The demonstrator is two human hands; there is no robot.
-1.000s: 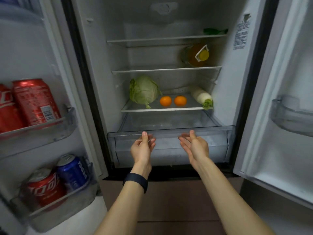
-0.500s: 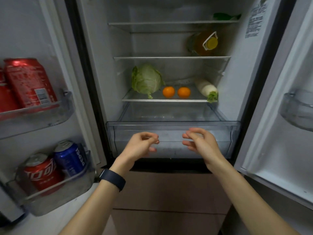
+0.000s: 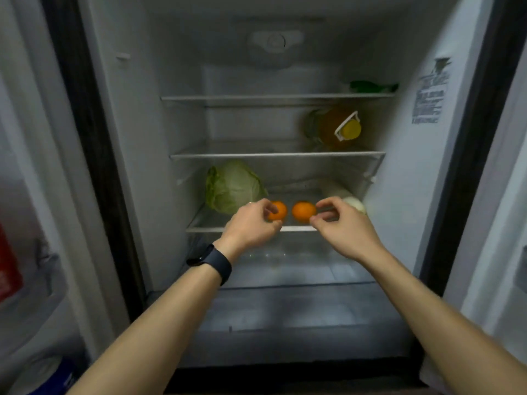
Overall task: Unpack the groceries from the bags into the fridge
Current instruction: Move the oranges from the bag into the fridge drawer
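Observation:
Two oranges lie side by side on the lowest glass shelf [image 3: 205, 228] of the open fridge. My left hand [image 3: 253, 225] reaches in from the left. Its thumb and fingers curl round the left orange [image 3: 279, 210] and cover part of it. From the right, my right hand [image 3: 343, 228] has its curled index finger and thumb closed on the right edge of the right orange [image 3: 302, 211]. A green cabbage [image 3: 232, 188] sits just left of the oranges. A white radish [image 3: 352, 202] lies right of them, partly hidden behind my right hand.
A bottle of yellow oil [image 3: 333, 128] lies on the middle shelf, and something green [image 3: 370, 86] is on the top shelf. The clear crisper drawer [image 3: 285, 303] sits below my forearms. Red cans [image 3: 8, 269] stand in the left door's bins. The right door [image 3: 502, 195] stands open.
Both hands rose from the front of the crisper drawer to the lowest shelf and closed on the oranges. The view tilted upward.

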